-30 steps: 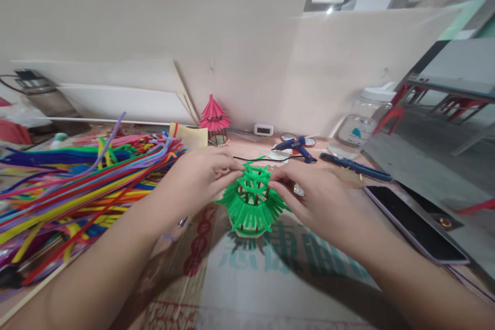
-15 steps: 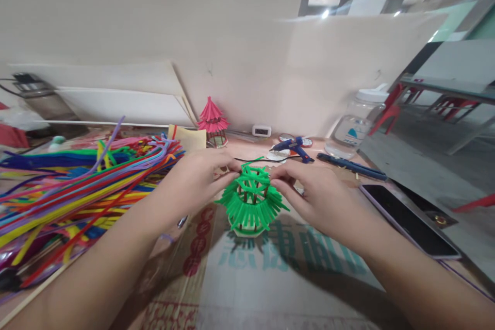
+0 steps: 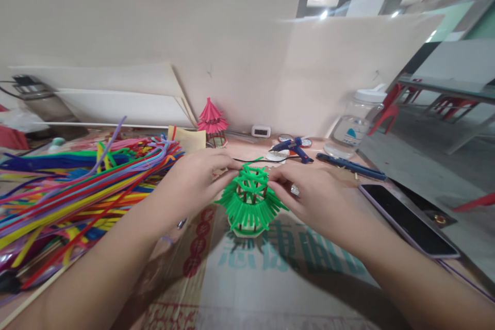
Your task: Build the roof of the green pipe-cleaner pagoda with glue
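Observation:
A small green pagoda model (image 3: 253, 211) made of fuzzy pipe cleaners stands upright before me, with a fringed lower roof, dark posts and a narrower upper tier. My left hand (image 3: 204, 175) pinches the upper tier at its left side, thumb and forefinger closed. On the opposite side, my right hand (image 3: 305, 185) has its thumb and forefinger together at the upper tier's edge. The fingertips partly cover what they grip. A loose green strand sticks up behind the top.
Many coloured pipe cleaners (image 3: 88, 191) are heaped at left. Behind are a pink pagoda model (image 3: 212, 121), a small digital clock (image 3: 261, 131) and a blue glue gun (image 3: 292, 148). At right are a water bottle (image 3: 351, 126), a blue utility knife (image 3: 350, 166) and a phone (image 3: 408, 220).
My right thumb and fingers have shifted slightly left along the upper tier. My left hand keeps nearly the same place, and the pagoda's base has not moved.

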A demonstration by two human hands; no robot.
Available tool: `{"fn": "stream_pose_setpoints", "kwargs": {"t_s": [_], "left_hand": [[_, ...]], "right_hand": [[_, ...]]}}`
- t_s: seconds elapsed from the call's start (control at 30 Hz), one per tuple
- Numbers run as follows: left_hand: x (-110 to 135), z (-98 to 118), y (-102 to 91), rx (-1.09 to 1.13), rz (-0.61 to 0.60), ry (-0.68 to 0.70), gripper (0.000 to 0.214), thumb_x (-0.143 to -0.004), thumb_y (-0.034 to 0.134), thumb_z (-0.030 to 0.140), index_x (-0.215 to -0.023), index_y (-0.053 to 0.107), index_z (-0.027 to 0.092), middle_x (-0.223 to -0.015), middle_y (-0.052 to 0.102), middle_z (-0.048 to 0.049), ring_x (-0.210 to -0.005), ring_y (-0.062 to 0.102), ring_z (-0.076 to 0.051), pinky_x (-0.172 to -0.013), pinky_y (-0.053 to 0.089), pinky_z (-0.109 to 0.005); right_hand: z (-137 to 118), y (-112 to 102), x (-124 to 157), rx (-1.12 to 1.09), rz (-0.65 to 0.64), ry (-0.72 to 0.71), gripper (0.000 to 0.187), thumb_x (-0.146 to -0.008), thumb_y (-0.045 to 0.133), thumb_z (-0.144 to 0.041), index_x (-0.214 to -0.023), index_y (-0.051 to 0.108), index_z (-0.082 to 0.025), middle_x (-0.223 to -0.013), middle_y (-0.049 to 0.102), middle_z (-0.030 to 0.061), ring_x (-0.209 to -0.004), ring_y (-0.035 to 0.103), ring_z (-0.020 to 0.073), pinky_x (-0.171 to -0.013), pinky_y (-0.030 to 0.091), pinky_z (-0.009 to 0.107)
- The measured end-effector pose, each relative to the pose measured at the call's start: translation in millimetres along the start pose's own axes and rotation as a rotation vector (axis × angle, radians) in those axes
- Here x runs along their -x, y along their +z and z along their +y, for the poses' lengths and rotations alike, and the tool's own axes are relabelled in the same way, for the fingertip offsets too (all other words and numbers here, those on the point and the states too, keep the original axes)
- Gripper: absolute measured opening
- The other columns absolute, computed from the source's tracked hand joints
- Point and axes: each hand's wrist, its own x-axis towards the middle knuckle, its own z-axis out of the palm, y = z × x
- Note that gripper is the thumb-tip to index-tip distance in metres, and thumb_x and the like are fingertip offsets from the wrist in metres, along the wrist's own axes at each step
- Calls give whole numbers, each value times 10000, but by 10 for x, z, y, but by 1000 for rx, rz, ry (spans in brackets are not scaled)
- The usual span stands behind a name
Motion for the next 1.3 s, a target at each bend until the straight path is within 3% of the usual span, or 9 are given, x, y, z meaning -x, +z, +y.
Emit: {"fn": "stream_pose_setpoints", "kwargs": {"t_s": [0.27,0.37,0.5,0.73,0.93,1.13,1.3], "left_hand": [[-38,14,63,191,-32,-216,286,-950,556,413,-887,728,192,-858,753,-16,-795,677,-182,-681,479,-259],[-36,-4,83,232,-61,-248,256,-929,584,401,-921,728,190,-868,753,-17,-797,678,-181,-689,492,-258],[-20,-6,54,269,-62,-199,209,-924,583,335,-996,740,216,-976,773,-16,-895,694,-189,-789,517,-273],[4,15,-27,218,-10,-105,221,-927,569,271,-1050,749,233,-1012,784,-16,-908,711,-183,-802,533,-268],[5,-48,14,182,-45,2,222,-957,562,263,-1039,767,236,-1048,783,-33,-928,719,-187,-798,533,-271],[13,-33,48,103,-32,4,213,-953,571,245,-1020,774,232,-1041,784,-36,-927,722,-191,-789,524,-271],[2,-25,57,94,-30,-12,213,-952,573,255,-1036,768,240,-1066,782,-23,-956,717,-188,-802,516,-268]], "right_hand": [[9,11,1,2,4,-12,87,-950,593,-183,-913,672,-192,-854,718,7,-740,621,151,-706,433,269],[18,13,-2,-13,-2,-11,86,-952,590,-184,-913,665,-190,-857,715,7,-750,623,149,-702,430,267],[31,26,8,-12,2,-19,101,-963,572,-200,-920,663,-197,-871,718,15,-759,627,157,-709,436,274],[9,19,12,13,8,-8,108,-954,573,-187,-912,671,-200,-858,715,17,-753,626,167,-701,441,280],[-39,-5,4,32,2,3,74,-941,605,-181,-927,677,-191,-860,718,3,-742,624,160,-718,440,284],[-36,-14,5,-7,-37,-4,97,-960,582,-183,-983,677,-190,-930,732,17,-853,661,181,-757,445,299],[-6,-34,3,-36,-33,2,126,-946,571,-128,-951,671,-203,-913,731,8,-813,650,164,-738,446,279]]}}
